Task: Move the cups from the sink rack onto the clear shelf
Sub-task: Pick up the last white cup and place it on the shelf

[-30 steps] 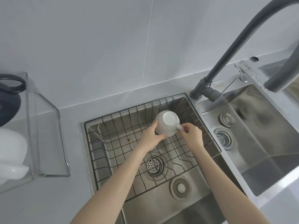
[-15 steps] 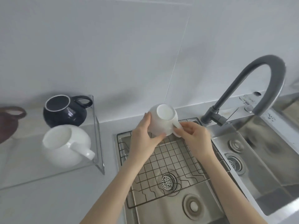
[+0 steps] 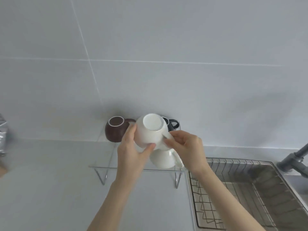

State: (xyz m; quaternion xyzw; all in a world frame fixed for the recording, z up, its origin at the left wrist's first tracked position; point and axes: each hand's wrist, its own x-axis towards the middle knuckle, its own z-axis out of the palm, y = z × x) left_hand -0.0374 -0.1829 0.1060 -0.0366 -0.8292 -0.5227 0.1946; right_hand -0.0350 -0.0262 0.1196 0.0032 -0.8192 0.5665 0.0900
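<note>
I hold a white cup [image 3: 150, 130] bottom-up in both hands, above the clear shelf [image 3: 106, 166]. My left hand [image 3: 131, 152] wraps its left side, thumb under the body. My right hand [image 3: 185, 147] pinches its handle from the right. On the shelf stand a brown cup [image 3: 115, 130] at the back left, a dark cup [image 3: 171, 125] at the back right, mostly hidden, and another white cup [image 3: 164, 160] just below the held one. The wire sink rack [image 3: 233, 189] at the lower right holds no cups that I can see.
The grey faucet base [image 3: 293, 160] stands at the right edge beside the steel sink. A silvery bag [image 3: 3, 135] sits at the far left on the grey counter [image 3: 50, 180]. A tiled wall rises behind the shelf.
Both hands have lifted the white cup out of the sink rack and carried it left, over the clear shelf. My view has swung left, so the sink now sits at the right.
</note>
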